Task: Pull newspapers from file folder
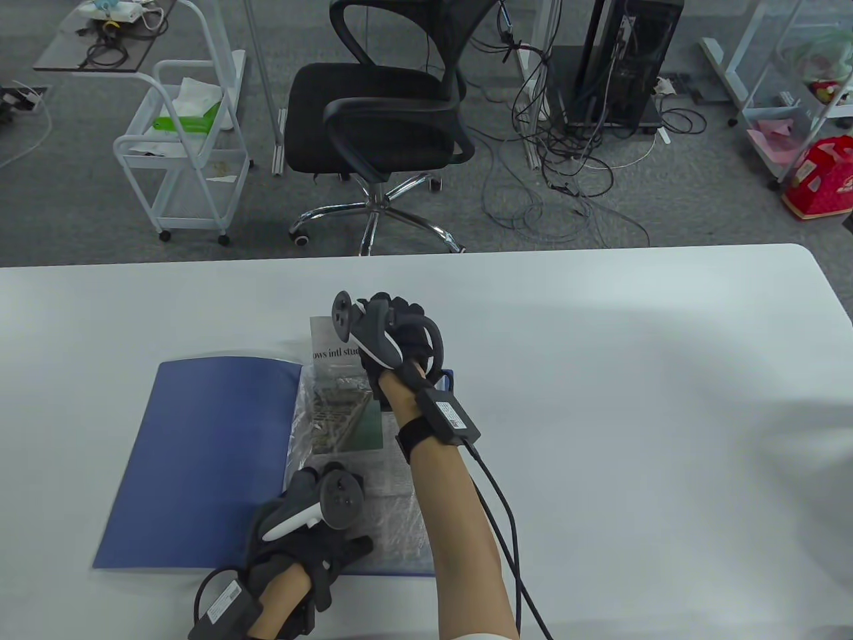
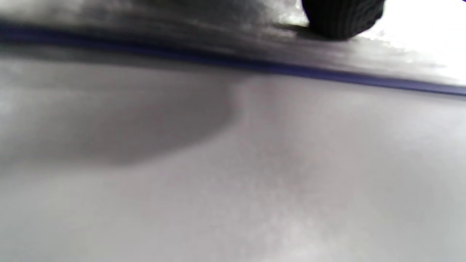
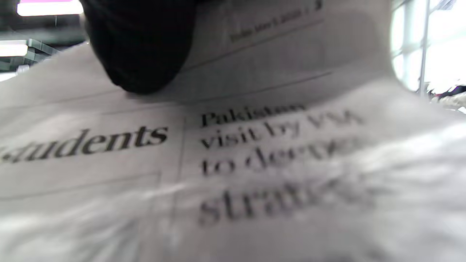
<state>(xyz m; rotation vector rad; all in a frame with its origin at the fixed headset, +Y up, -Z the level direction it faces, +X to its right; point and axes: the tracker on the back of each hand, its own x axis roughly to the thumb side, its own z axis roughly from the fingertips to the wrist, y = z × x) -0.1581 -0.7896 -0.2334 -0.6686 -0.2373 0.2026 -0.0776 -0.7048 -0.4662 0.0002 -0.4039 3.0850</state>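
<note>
On white table (image 1: 600,347), flat blue folder (image 1: 200,460), crinkly newsprint (image 1: 346,407), gloved right hand (image 1: 393,333) gripping.

The right half of the desk (image 1: 633,373) lies bare for a hand to pass, while on the left the open blue file folder (image 1: 200,460) and the newspaper (image 1: 340,387) sticking out of its far edge block the way.
</note>
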